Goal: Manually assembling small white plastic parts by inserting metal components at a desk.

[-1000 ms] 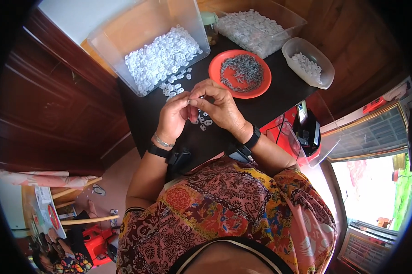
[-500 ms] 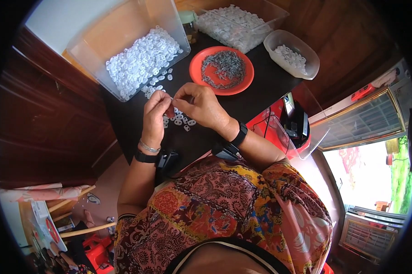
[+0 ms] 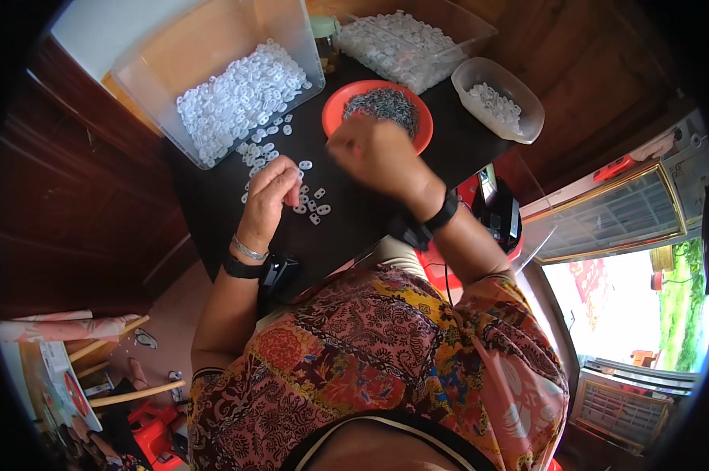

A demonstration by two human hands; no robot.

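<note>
On the dark worktop (image 3: 354,228), the left hand (image 3: 270,196) rests with fingers curled together over scattered small white plastic pieces (image 3: 311,206), touching them. Just beside the orange bowl (image 3: 335,118) of grey metal bits, the right hand (image 3: 378,153) hovers, blurred; whether it pinches anything, I cannot tell.

Oval translucent dish (image 3: 519,122) w/ white bits, red stool (image 3: 152,420) on floor, window grille (image 3: 606,224)
</note>
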